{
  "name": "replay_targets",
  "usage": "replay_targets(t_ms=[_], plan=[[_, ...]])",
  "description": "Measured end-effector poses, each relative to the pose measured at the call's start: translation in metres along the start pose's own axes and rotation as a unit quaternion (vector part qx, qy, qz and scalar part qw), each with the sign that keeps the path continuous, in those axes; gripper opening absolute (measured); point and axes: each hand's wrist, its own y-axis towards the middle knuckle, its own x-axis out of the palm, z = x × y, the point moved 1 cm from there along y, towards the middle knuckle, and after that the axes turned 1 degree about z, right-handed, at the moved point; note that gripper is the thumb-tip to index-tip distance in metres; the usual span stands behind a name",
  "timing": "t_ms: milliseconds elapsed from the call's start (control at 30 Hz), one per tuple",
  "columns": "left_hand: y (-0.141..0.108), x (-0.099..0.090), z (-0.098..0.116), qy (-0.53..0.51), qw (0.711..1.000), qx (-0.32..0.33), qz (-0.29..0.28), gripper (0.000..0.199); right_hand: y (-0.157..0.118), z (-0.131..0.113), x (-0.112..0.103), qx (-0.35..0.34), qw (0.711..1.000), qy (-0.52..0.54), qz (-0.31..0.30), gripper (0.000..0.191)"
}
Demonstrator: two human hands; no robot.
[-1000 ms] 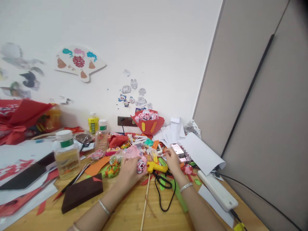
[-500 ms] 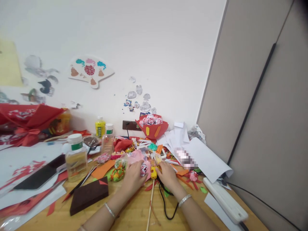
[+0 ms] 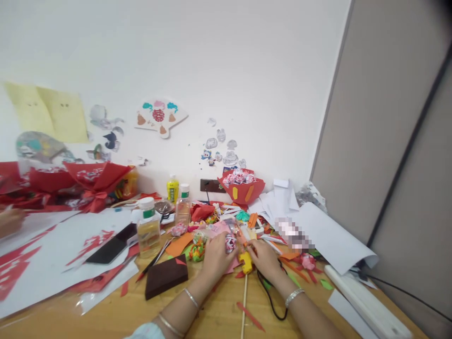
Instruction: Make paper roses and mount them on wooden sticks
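My left hand (image 3: pixel 218 254) is closed around a red-and-white paper flower (image 3: pixel 230 242) at the middle of the table. Close on its right, my right hand (image 3: pixel 264 256) has its fingers bent beside an orange-and-yellow object (image 3: pixel 246 262); what the fingertips hold, if anything, is too small to make out. A thin wooden stick (image 3: pixel 244 301) runs from below the yellow part toward the front edge. Pink paper (image 3: pixel 221 229) lies behind my left hand. A black cord (image 3: pixel 270 294) loops under my right hand.
A dark brown box (image 3: pixel 166 277), clear bottles (image 3: pixel 148 235) and a phone (image 3: pixel 112 245) lie to the left. Behind stands a red bouquet (image 3: pixel 242 186). A white power strip (image 3: pixel 367 301) is at the right. Another person's hand (image 3: pixel 10 221) shows at far left.
The view has turned left, so things appear further right, and more red bouquets and another person's hand now show. The yellow part shows more fully between my hands.
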Motion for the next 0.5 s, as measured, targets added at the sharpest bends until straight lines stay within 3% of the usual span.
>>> replay_targets(t_ms=[167, 267, 500], plan=[[0.004, -0.001, -0.003, -0.006, 1.0, -0.002, 0.007, 0.031, -0.001, -0.007, 0.0, -0.028, 0.999, -0.026, -0.002, 0.015], [0.006, 0.0, -0.005, -0.002, 1.0, -0.008, 0.008, 0.031, 0.005, 0.0, -0.01, -0.008, 0.999, -0.052, 0.014, 0.015], [0.007, 0.0, -0.009, 0.018, 1.0, -0.005, -0.021, 0.03, 0.015, 0.065, -0.066, 0.214, 0.964, -0.126, 0.094, 0.028]])
